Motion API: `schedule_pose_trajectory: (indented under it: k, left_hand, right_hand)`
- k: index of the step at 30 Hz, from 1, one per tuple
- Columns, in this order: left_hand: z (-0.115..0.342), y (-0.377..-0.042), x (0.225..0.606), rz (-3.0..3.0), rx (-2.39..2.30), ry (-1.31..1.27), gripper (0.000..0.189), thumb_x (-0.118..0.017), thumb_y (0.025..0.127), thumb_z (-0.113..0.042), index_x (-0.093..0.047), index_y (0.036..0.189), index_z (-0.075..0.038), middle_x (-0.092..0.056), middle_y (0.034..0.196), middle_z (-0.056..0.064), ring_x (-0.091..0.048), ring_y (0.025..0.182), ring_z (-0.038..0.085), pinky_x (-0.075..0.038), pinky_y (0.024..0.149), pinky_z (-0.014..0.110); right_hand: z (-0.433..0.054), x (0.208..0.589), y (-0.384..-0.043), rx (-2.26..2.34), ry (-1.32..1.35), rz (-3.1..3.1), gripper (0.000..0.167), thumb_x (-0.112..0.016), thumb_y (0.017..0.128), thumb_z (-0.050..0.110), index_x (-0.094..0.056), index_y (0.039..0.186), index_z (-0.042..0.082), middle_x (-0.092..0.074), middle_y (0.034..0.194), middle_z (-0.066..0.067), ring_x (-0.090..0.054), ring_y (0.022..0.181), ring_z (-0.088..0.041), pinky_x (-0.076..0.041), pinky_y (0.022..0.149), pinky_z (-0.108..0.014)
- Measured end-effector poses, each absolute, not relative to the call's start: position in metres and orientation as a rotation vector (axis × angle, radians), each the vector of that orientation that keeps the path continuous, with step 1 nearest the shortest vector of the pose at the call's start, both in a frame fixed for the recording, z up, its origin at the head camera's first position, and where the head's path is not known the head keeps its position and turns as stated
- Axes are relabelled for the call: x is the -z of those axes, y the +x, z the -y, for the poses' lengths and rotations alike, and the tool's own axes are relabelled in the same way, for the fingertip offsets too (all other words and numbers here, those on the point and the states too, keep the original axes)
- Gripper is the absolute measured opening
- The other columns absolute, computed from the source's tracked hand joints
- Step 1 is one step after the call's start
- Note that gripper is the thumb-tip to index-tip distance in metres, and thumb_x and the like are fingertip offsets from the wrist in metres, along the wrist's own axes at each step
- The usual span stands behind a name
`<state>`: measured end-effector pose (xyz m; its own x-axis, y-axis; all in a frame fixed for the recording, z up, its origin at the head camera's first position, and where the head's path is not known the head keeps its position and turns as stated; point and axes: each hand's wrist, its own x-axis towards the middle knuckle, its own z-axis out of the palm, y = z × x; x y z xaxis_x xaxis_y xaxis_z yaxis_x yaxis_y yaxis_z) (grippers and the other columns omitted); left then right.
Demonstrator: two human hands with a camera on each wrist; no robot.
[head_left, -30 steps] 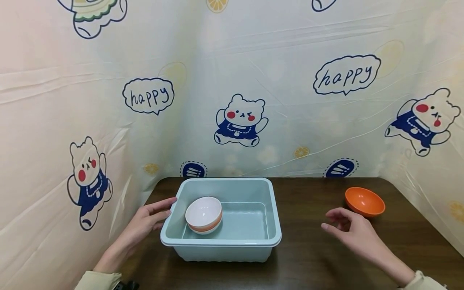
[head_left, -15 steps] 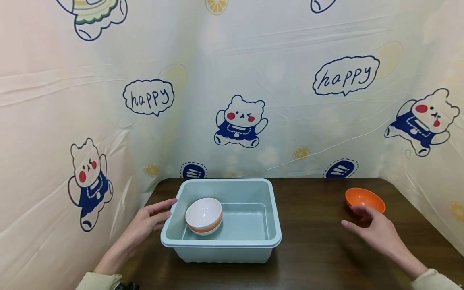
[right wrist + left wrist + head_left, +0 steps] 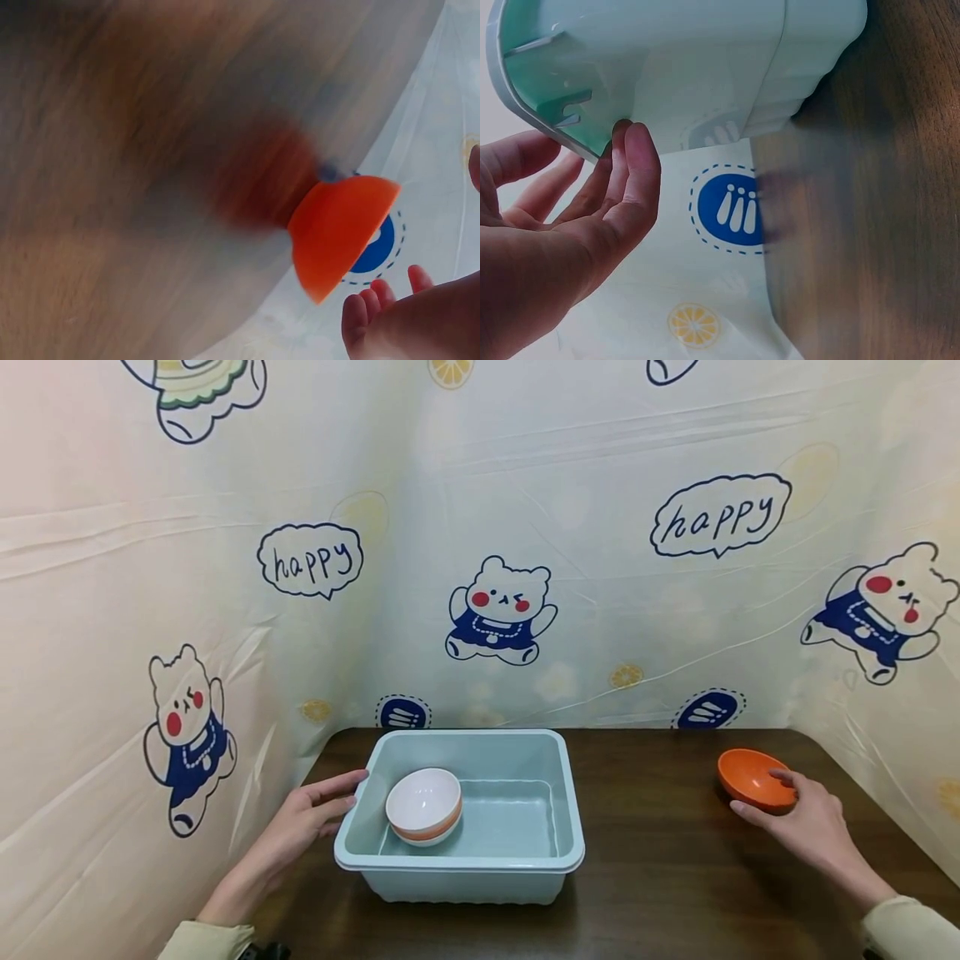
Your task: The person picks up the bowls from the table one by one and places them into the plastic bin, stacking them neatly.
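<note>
A pale blue plastic tub (image 3: 510, 862) stands on the dark wooden table, with a stack of white and orange bowls (image 3: 423, 803) inside at its left. My left hand (image 3: 303, 817) is at the tub's left rim; in the left wrist view its fingertips (image 3: 641, 146) touch the outer wall under the lip. At the right, an orange bowl (image 3: 750, 777) sits with my right hand (image 3: 813, 827) beside it, fingers reaching over its near right rim and thumb in front. In the right wrist view, the right hand's visible fingers are apart from the orange bowl (image 3: 341, 229).
A printed cloth (image 3: 495, 510) hangs behind the table and along both sides. Bare dark tabletop (image 3: 645, 843) lies between the tub and the orange bowl.
My right hand has moved right and come to the near right side of the orange bowl. The left hand, the tub and the bowls have stayed in place.
</note>
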<state>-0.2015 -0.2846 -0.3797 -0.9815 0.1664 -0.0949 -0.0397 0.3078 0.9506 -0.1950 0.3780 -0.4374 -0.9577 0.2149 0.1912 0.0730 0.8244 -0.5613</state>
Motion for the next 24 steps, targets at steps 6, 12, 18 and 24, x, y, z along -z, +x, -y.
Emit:
schedule_pose_trajectory:
  k: [6,12,18,24]
  left_hand:
    - [0.284,-0.201,0.379,-2.391,-1.745,0.115,0.053,-0.056,0.11,-0.018,-0.044,0.158,0.0,-0.045,0.159,0.026,-0.058,0.133,0.039,-0.056,0.1,0.049]
    - [0.284,-0.201,0.378,-2.404,-1.73,0.108,0.053,-0.056,0.11,-0.017,-0.045,0.158,0.0,-0.045,0.159,0.026,-0.058,0.133,0.04,-0.056,0.1,0.05]
    - [0.283,-0.203,0.379,-2.393,-1.745,0.105,0.052,-0.057,0.11,-0.017,-0.045,0.158,0.0,-0.046,0.158,0.026,-0.061,0.13,0.038,-0.056,0.099,0.047]
    - [0.283,-0.202,0.379,-2.412,-1.724,0.079,0.052,-0.056,0.109,-0.017,-0.046,0.158,0.0,-0.046,0.158,0.026,-0.06,0.131,0.04,-0.056,0.099,0.048]
  right_hand:
    - [-0.386,0.443,-0.203,-0.786,-0.223,2.713,0.102,-0.08,0.088,0.054,-0.035,0.145,-0.019,-0.034,0.137,-0.05,-0.031,0.116,-0.065,-0.033,0.081,-0.071]
    - [-0.401,0.448,-0.214,-0.768,-0.231,2.757,0.109,-0.079,0.086,0.06,-0.032,0.145,-0.02,-0.03,0.138,-0.05,-0.029,0.118,-0.066,-0.033,0.082,-0.073]
    - [-0.417,0.454,-0.222,-0.791,-0.209,2.813,0.117,-0.078,0.086,0.062,-0.026,0.147,-0.022,-0.03,0.14,-0.05,-0.03,0.119,-0.066,-0.036,0.084,-0.077]
    - [-0.424,0.454,-0.228,-0.834,-0.198,2.888,0.122,-0.075,0.088,0.064,-0.017,0.149,-0.025,-0.031,0.14,-0.05,-0.035,0.116,-0.064,-0.045,0.086,-0.077]
